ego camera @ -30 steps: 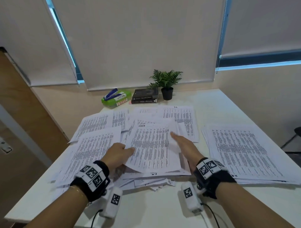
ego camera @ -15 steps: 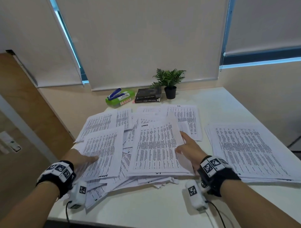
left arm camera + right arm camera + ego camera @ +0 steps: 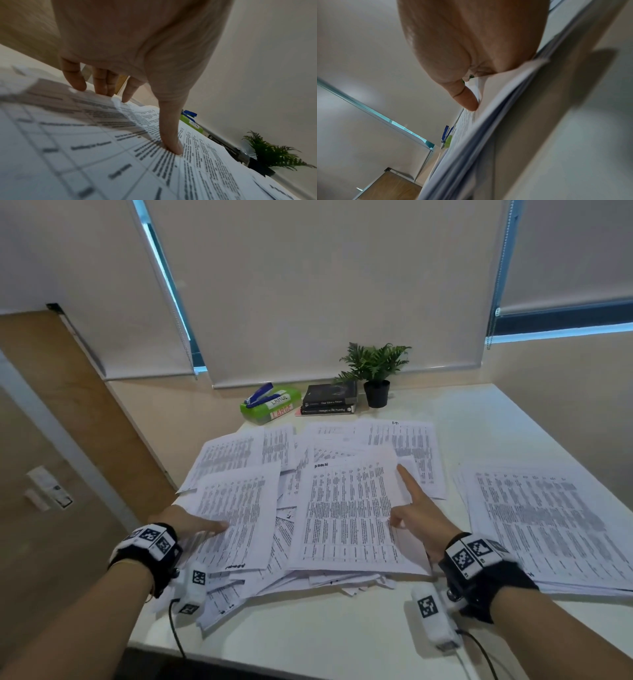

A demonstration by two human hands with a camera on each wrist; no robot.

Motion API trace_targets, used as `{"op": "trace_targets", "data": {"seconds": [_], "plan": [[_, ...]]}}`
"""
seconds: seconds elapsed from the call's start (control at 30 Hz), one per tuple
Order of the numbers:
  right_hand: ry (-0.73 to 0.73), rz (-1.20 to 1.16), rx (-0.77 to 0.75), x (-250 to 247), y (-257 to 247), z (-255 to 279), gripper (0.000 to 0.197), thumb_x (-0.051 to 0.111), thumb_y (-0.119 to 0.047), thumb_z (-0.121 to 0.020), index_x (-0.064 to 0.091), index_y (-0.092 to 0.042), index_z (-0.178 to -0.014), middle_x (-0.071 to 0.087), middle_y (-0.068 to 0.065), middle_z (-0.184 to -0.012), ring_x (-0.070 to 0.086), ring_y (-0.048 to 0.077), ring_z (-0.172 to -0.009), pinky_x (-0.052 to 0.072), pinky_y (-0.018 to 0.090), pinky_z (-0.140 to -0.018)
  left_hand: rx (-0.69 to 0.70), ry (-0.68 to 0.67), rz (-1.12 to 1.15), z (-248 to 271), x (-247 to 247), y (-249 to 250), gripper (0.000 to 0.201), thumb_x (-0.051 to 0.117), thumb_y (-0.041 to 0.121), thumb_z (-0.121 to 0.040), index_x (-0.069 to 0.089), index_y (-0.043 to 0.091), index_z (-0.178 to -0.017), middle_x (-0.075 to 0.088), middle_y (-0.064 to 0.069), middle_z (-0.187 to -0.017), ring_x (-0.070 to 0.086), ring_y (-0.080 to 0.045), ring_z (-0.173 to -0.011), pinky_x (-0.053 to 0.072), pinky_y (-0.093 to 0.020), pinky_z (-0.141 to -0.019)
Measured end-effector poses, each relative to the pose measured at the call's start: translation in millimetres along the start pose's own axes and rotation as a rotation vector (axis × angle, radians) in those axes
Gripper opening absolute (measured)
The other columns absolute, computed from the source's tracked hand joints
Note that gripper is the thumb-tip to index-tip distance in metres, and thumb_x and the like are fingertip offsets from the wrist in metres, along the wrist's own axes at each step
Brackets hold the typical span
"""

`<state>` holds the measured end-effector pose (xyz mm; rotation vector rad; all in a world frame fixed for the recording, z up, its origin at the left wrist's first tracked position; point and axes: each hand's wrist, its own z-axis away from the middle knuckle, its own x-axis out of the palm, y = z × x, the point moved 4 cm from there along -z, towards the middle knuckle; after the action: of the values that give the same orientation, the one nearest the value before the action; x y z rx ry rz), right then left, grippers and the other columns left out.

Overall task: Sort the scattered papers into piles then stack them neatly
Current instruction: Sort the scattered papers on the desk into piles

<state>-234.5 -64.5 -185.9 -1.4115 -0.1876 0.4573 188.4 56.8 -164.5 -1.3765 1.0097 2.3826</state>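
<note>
Printed sheets lie scattered over the white table [image 3: 308, 628]. A loose middle stack [image 3: 346, 515] sits on top of the heap. My right hand [image 3: 418, 518] holds its right edge: the thumb [image 3: 467, 100] lies on top, the index finger runs along the edge, and the other fingers are hidden by the paper. My left hand [image 3: 186, 522] holds the left edge of a sheet [image 3: 236, 508] on the left. Its thumb [image 3: 173, 147] presses on top, with the fingers [image 3: 73, 81] at the sheet's edge. A gathered pile [image 3: 548, 525] lies at the right.
A green box [image 3: 270, 405] with a blue stapler, stacked dark books [image 3: 330, 402] and a small potted plant [image 3: 375, 371] stand at the table's back. A wooden door is to the left. Bare tabletop runs along the front edge.
My left hand left the middle stack and moved left to the edge of the left sheet. My right hand stayed at the stack's right edge, its thumb now on top.
</note>
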Motion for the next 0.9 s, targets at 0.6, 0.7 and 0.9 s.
{"op": "trace_targets", "data": {"seconds": [0.6,0.7,0.9], "plan": [[-0.024,0.093,-0.001,-1,4,-2,0.059,0.055,0.008,-0.095,0.062,-0.029,-0.140,0.049,-0.006,-0.156,0.035,0.018,-0.150,0.032,0.041,-0.122,0.363,0.535,0.356,42,-46,60,0.025,0.065,0.027,-0.102,0.074,0.006,-0.112,0.075,-0.016,-0.100,0.068,-0.032,-0.083,0.052,-0.034,-0.068],[-0.028,0.102,0.025,0,3,0,0.048,0.055,0.005,-0.095,0.068,-0.022,-0.133,0.059,-0.004,-0.145,0.047,0.015,-0.139,0.036,0.034,-0.116,0.491,0.409,0.755,68,-58,99,0.029,0.068,0.028,-0.102,0.070,0.013,-0.127,0.078,-0.005,-0.109,0.075,-0.024,-0.092,0.060,-0.036,-0.077],[0.012,0.015,0.090,2,-8,6,0.032,0.047,-0.055,-0.104,0.072,-0.034,-0.108,0.060,-0.004,-0.139,0.047,0.016,-0.135,0.026,0.042,-0.121,0.484,0.066,0.745,83,1,155,0.026,0.074,0.027,-0.097,0.076,0.009,-0.116,0.082,-0.007,-0.100,0.080,-0.023,-0.083,0.065,-0.040,-0.074]]}}
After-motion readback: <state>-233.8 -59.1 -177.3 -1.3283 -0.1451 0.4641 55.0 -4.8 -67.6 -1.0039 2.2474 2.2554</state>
